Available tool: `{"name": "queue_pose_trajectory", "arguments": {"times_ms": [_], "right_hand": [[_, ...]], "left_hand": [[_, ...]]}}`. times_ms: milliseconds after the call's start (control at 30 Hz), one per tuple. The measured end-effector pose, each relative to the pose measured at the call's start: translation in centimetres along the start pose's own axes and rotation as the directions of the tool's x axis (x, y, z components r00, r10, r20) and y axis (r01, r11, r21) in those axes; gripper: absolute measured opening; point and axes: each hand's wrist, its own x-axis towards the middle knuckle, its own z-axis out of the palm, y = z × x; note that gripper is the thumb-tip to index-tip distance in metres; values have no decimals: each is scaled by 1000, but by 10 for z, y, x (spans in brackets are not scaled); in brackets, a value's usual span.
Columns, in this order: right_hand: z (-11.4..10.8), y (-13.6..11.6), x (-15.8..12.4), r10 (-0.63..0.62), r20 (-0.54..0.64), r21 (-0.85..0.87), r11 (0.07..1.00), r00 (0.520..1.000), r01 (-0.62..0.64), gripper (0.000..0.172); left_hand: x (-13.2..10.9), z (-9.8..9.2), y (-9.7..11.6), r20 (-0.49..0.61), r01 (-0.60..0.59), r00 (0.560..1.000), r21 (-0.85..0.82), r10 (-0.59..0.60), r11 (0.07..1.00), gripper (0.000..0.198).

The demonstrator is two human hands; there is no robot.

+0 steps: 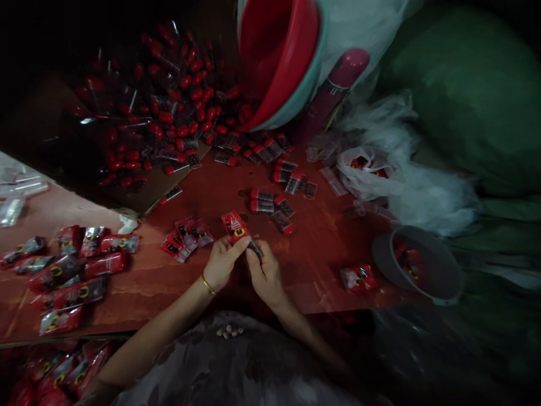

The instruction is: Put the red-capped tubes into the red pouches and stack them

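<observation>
Head-worn camera: single view, facing forward and down.
Your camera looks from your head, over your patterned clothing (pixel 253 363), onto the red tabletop (pixel 315 242). Your clothing, close below the lens, fills the bottom centre; your left forearm (pixel 158 338) rises from the bottom edge. Your left hand (pixel 222 262) and right hand (pixel 265 275) lie near mid-frame, seen from above. The table's near edge slopes slightly upward to your right. Farther off, the upper border crops a tilted red bowl (pixel 302 51).
</observation>
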Motion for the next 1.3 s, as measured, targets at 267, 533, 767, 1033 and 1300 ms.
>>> {"name": "queue_pose_trajectory", "arguments": {"times_ms": [267, 533, 767, 1033, 1300], "right_hand": [[5, 0, 3, 211, 156, 443, 858, 965, -259, 31], [-2, -3, 14, 180, 66, 261, 946, 981, -191, 27], [25, 1, 33, 2, 78, -74, 997, 997, 4, 38], [-55, 39, 57, -256, -223, -801, 598, 940, -28, 33], [-47, 59, 43, -289, 104, -806, 536, 952, 251, 40]], "left_hand": [[-5, 2, 8, 108, 107, 988, 34, -110, 994, 40], [-9, -4, -1, 102, 112, 989, -85, -104, 990, 35], [-21, -33, 10, 19, 193, 981, -234, -194, 953, 36], [-45, -160, 75, -636, -425, 760, -330, 134, 843, 30], [-12, -110, 50, -239, -221, 869, 594, 432, 774, 40]]}}
